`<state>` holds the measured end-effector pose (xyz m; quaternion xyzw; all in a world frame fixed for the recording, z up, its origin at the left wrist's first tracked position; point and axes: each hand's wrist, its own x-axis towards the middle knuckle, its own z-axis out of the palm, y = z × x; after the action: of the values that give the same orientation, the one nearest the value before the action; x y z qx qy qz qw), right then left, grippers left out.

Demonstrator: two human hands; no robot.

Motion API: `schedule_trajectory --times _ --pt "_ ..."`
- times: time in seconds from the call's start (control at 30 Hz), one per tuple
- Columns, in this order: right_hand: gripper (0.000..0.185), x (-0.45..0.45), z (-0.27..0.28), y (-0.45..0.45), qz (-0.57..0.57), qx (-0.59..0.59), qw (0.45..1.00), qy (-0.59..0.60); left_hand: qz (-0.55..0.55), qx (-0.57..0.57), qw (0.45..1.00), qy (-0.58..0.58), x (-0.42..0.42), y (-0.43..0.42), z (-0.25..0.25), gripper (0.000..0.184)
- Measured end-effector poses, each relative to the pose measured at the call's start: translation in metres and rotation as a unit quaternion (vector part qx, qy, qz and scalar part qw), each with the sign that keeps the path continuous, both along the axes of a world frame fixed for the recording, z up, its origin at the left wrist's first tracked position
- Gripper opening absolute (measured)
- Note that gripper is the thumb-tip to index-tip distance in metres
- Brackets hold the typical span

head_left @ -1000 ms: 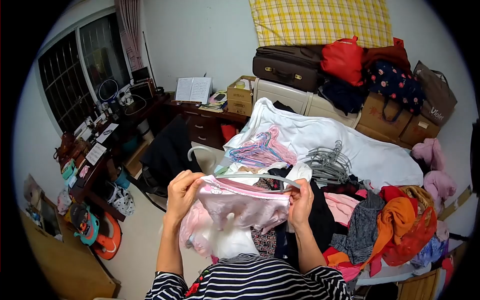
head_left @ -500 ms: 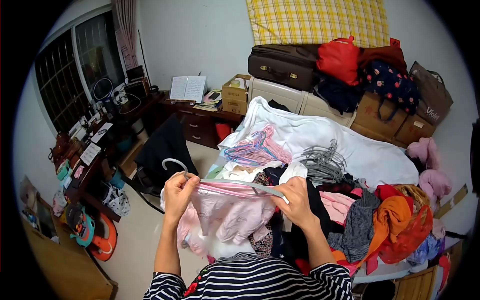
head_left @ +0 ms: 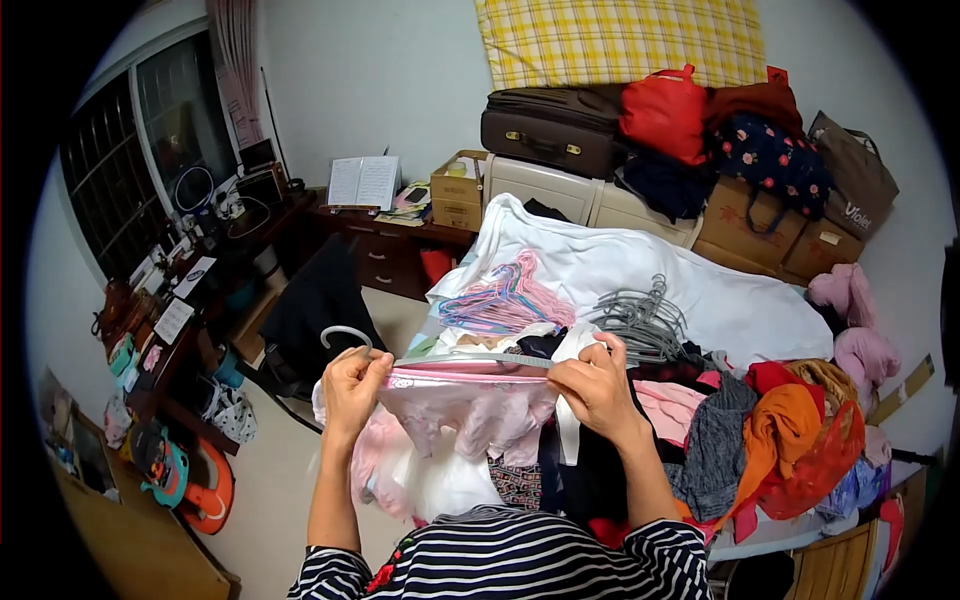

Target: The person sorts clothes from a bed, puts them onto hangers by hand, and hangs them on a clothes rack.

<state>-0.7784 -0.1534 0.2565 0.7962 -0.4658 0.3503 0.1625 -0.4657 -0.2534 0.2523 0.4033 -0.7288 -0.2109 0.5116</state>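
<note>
Held out in front of me is a grey clothes hanger (head_left: pixel 470 358), its hook pointing to the left. A pale pink garment (head_left: pixel 465 412) hangs from along its bar, with a brighter pink edge at the top. My left hand (head_left: pixel 352 393) pinches the hanger and the garment's edge close to the hook. At the other end, my right hand (head_left: pixel 598 392) is closed around the hanger and the garment's corner. On the bed beyond lie a heap of pink and blue hangers (head_left: pixel 508 298) and a bunch of grey hangers (head_left: pixel 643 318).
A white sheet (head_left: pixel 720 310) covers much of the bed. Orange, red and grey clothes (head_left: pixel 780 430) are piled at the right. A black-draped chair (head_left: pixel 318 310) stands left of the bed. Along the wall are a dark suitcase (head_left: pixel 550 130) and cardboard boxes (head_left: pixel 745 235).
The garment's top edge is now stretched straighter along the hanger. My right hand has shifted slightly right, its fingers raised a little. The whole view has moved slightly.
</note>
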Motion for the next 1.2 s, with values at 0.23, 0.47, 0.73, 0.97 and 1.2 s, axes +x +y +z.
schedule_trajectory --times 0.23,0.47,0.73,0.97,1.2 --pt "0.013 -0.007 0.008 -0.003 0.016 0.007 1.0 0.01 -0.007 -0.008 0.999 -0.034 -0.001 -0.006 0.004 0.024" --pt "0.012 -0.007 0.018 -0.017 0.052 0.001 0.997 0.061 -0.015 -0.03 0.997 -0.07 -0.004 -0.013 0.008 0.023" --pt "0.018 -0.013 0.029 -0.033 0.126 0.08 0.989 0.019 -0.028 0.03 0.998 -0.054 0.0 -0.024 0.014 0.028" --pt "0.018 -0.012 0.035 -0.051 0.149 0.06 0.987 0.028 -0.036 -0.062 0.976 -0.205 0.0 -0.033 0.014 0.027" --pt "0.016 0.026 0.029 -0.057 0.158 0.014 0.98 0.124 -0.047 -0.12 0.984 -0.12 -0.034 -0.023 0.011 0.021"
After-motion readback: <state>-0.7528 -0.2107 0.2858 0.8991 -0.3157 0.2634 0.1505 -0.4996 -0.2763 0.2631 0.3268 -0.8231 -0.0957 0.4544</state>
